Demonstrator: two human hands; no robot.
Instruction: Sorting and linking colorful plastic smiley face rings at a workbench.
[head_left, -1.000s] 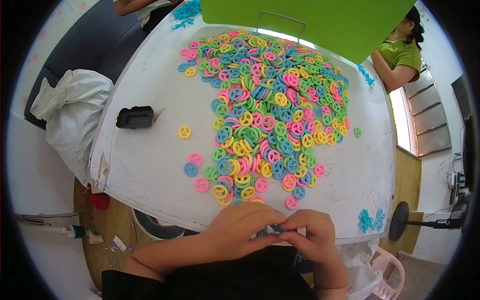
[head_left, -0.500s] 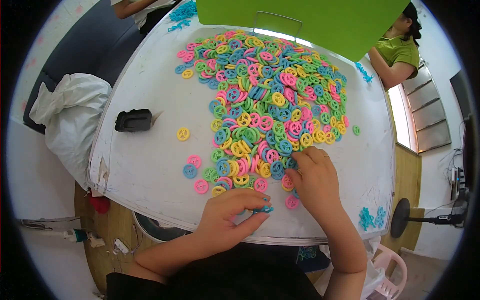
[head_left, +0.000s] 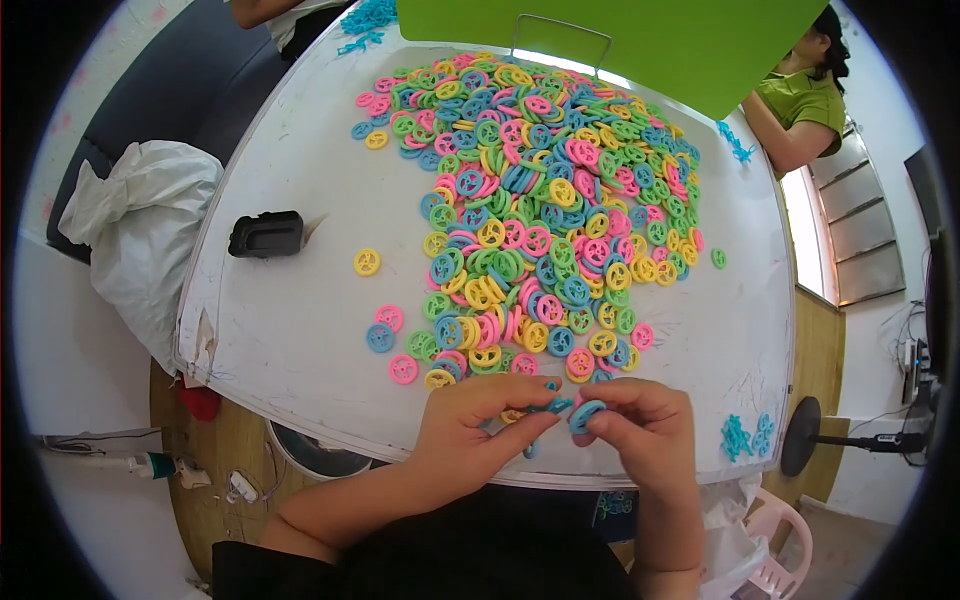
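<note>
Floor of brown boards around a white table (head_left: 330,330); dark sofa (head_left: 165,115) along the left wall. Bulging white sack (head_left: 150,240) sits against the table's left side, probably there to be off the worktop. Black tray (head_left: 268,236) lies near that edge, apart from the coloured wheels. One yellow wheel (head_left: 367,262) rests alone; pink, blue and green ones lie loose below it.

Centre: large heap of wheels (head_left: 540,220) in four colours, running down toward the person, which seems to put its near end within easy reach.

Left hand (head_left: 470,425): thumb and forefinger close in a narrow pinch on a small teal piece (head_left: 556,405). Part of it sticks out past the fingertips, apparently to leave that end free; its full shape is hidden.

Green board (head_left: 610,50) stands along the far edge, likely as a divider.

Right hand (head_left: 645,425): fingertips hold a blue wheel (head_left: 584,418) by its rim, tilted, just beside the teal piece; contact cannot be judged. Rim hold presumably leaves its middle uncovered.

Far right: co-worker (head_left: 805,115) in green; small teal cluster (head_left: 735,437) at the near corner, well apart from the heap.
</note>
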